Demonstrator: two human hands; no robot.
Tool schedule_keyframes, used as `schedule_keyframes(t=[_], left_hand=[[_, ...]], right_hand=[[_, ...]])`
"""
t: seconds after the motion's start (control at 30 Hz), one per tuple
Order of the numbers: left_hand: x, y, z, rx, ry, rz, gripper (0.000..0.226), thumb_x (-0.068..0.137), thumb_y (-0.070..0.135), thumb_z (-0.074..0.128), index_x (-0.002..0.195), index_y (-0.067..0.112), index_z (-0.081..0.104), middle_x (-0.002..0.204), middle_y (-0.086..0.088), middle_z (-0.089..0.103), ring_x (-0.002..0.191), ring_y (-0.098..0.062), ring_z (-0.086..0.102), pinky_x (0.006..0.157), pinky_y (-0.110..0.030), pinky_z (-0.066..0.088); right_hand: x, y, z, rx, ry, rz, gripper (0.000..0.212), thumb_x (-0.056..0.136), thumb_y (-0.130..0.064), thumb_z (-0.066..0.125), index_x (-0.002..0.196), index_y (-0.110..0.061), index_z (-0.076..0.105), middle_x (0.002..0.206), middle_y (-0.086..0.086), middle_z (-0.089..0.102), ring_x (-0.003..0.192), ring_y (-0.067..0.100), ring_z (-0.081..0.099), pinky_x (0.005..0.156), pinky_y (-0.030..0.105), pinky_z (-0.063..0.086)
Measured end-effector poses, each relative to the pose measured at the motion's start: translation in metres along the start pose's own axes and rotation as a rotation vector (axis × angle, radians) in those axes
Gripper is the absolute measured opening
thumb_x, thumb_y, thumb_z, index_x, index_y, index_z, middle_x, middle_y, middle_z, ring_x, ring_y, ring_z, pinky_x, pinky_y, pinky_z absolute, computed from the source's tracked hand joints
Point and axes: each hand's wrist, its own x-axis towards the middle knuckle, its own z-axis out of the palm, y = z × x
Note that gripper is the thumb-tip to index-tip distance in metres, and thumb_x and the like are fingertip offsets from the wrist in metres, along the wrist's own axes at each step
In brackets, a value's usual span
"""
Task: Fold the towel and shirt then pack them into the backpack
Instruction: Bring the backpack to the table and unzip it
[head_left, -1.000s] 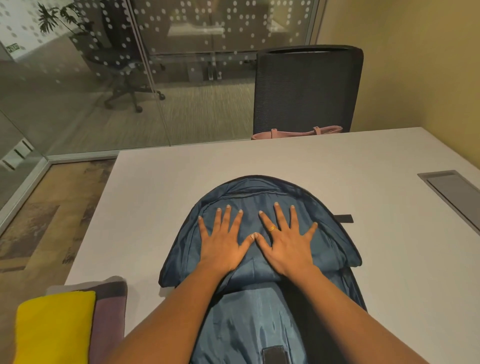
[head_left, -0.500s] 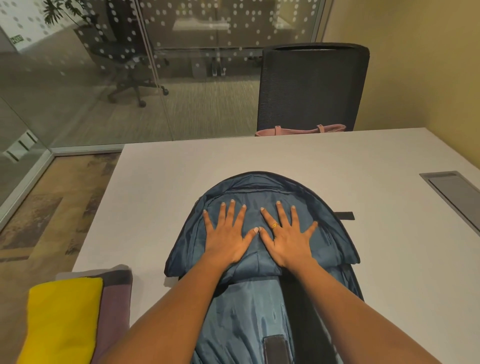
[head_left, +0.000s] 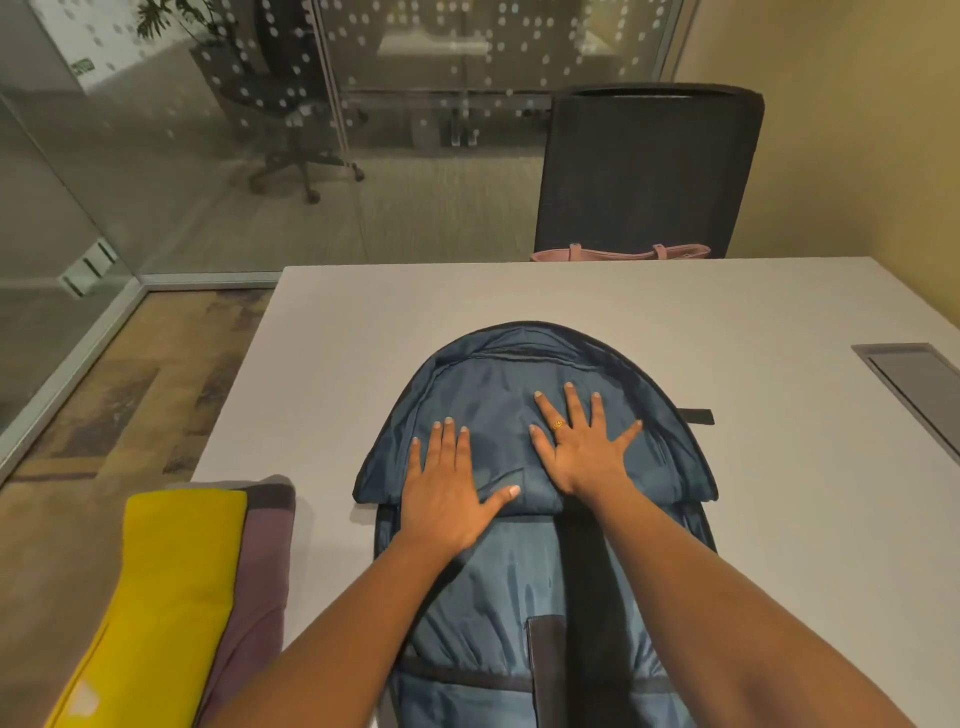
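- Backpack (head_left: 498, 577) flat on tabletop (head_left: 675, 322); left hand (head_left: 447, 488), right hand (head_left: 582, 447) apart, fingers spread, pressing its flap.
- Yellow cloth (head_left: 171, 571), mauve cloth (head_left: 260, 566) folded, near left.
- Best: press flap flat, mouth wide, before loading.

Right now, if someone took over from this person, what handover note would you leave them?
Both hands hold nothing: the left hand lies flat on the backpack, and the right hand lies flat on it with fingers spread, a little farther up.
The backpack lies on the table. Left of it, the yellow cloth sits folded on the purple cloth.
Done: folding, apparently.
Left: pack both into the backpack.
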Motion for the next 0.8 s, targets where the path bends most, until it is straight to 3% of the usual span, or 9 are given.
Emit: schedule_keyframes(t=[0.2, 0.33, 0.47, 0.53, 0.63, 0.8], left_hand=[[0.001, -0.005, 0.003, -0.044, -0.089, 0.028, 0.083, 0.091, 0.065, 0.017, 0.148, 0.01, -0.009, 0.157, -0.009, -0.014, 0.144, -0.02, -0.016, 0.115, -0.04, -0.013], [0.003, -0.008, 0.004, -0.045, -0.117, 0.045, 0.075, 0.095, 0.058, 0.015, 0.148, 0.011, -0.009, 0.157, -0.009, -0.013, 0.145, -0.02, -0.014, 0.116, -0.038, -0.011], [0.006, -0.014, -0.001, -0.07, -0.155, 0.095, 0.067, 0.099, 0.049, 0.019, 0.149, 0.012, -0.005, 0.158, -0.008, -0.009, 0.146, -0.019, -0.009, 0.117, -0.036, -0.007], [0.007, -0.018, -0.005, -0.071, -0.162, 0.11, 0.064, 0.1, 0.045, 0.021, 0.149, 0.012, -0.003, 0.158, -0.007, -0.007, 0.146, -0.019, -0.006, 0.117, -0.035, -0.004], [0.002, -0.019, -0.011, -0.07, -0.118, 0.116, 0.06, 0.101, 0.039, 0.024, 0.15, 0.011, 0.004, 0.158, -0.007, 0.0, 0.146, -0.019, 0.0, 0.118, -0.035, 0.001], [-0.027, -0.019, -0.008, -0.098, 0.028, 0.103, 0.054, 0.102, 0.033, 0.028, 0.149, 0.014, 0.012, 0.158, -0.005, 0.008, 0.146, -0.018, 0.003, 0.118, -0.037, 0.003]], right_hand=[[-0.016, 0.015, 0.0, 0.02, -0.012, -0.099, 0.063, 0.086, -0.07, 0.011, 0.144, -0.048, -0.002, 0.156, -0.01, -0.014, 0.144, 0.02, -0.016, 0.105, 0.067, -0.011], [-0.038, 0.032, 0.009, -0.034, 0.035, -0.16, 0.089, 0.059, -0.088, -0.013, 0.14, -0.054, -0.004, 0.156, -0.013, -0.011, 0.144, 0.016, -0.012, 0.108, 0.063, -0.007], [-0.045, 0.038, 0.01, -0.022, -0.01, -0.146, 0.099, 0.049, -0.091, -0.018, 0.14, -0.054, -0.004, 0.156, -0.013, -0.013, 0.144, 0.016, -0.012, 0.109, 0.062, -0.007], [-0.043, 0.034, 0.005, -0.025, -0.066, -0.136, 0.091, 0.058, -0.091, -0.008, 0.141, -0.053, -0.003, 0.156, -0.012, -0.014, 0.144, 0.017, -0.013, 0.108, 0.063, -0.008], [-0.043, 0.029, -0.002, -0.055, -0.14, -0.112, 0.067, 0.085, -0.073, 0.018, 0.143, -0.049, -0.003, 0.156, -0.008, -0.016, 0.144, 0.019, -0.015, 0.108, 0.064, -0.008], [-0.055, 0.021, -0.005, -0.073, -0.105, -0.066, 0.062, 0.091, -0.064, 0.02, 0.145, -0.044, -0.003, 0.157, -0.004, -0.012, 0.144, 0.023, -0.012, 0.109, 0.064, -0.004]])
